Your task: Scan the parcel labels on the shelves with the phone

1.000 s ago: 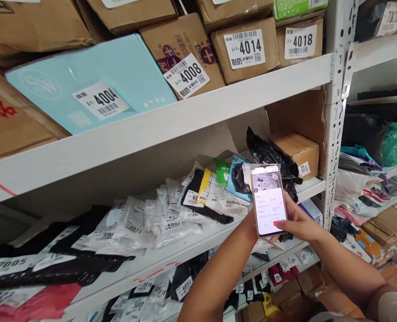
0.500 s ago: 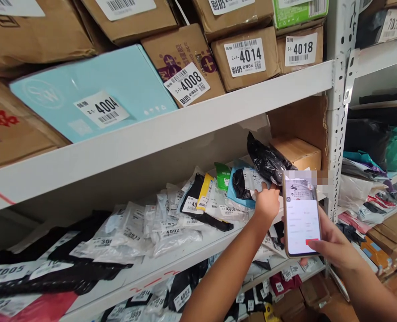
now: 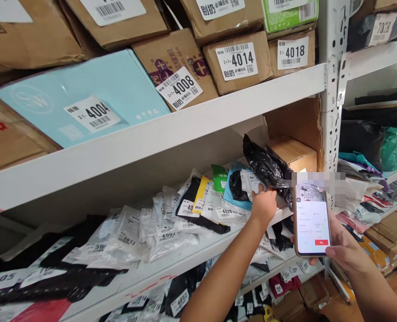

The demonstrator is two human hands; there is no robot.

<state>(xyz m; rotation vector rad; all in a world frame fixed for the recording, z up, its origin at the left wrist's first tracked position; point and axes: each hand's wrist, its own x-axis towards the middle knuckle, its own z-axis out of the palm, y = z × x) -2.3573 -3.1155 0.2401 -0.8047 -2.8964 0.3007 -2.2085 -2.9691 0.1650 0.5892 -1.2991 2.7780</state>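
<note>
head view: the right hand [image 3: 344, 243] grasps an upright rectangular smartphone [image 3: 312, 223] with a tan edge and a lit white screen. its thumb lies at the phone's lower right corner, beside a red on-screen button. the phone is in front of the right end of the middle white metal shelf [image 3: 185, 264]. the left hand [image 3: 264, 205] extends over that shelf's front edge, near its right end. its fingers touch a white plastic packet [image 3: 248, 181] with printed text; whether they grip it cannot be told.

a crumpled black plastic bag [image 3: 265, 163] is just beyond the left hand, in front of a brown cardboard carton [image 3: 294, 152] at the shelf's right end. left of the packet are a light blue plastic pouch [image 3: 227, 190] and a green plastic pouch [image 3: 219, 173].
</note>
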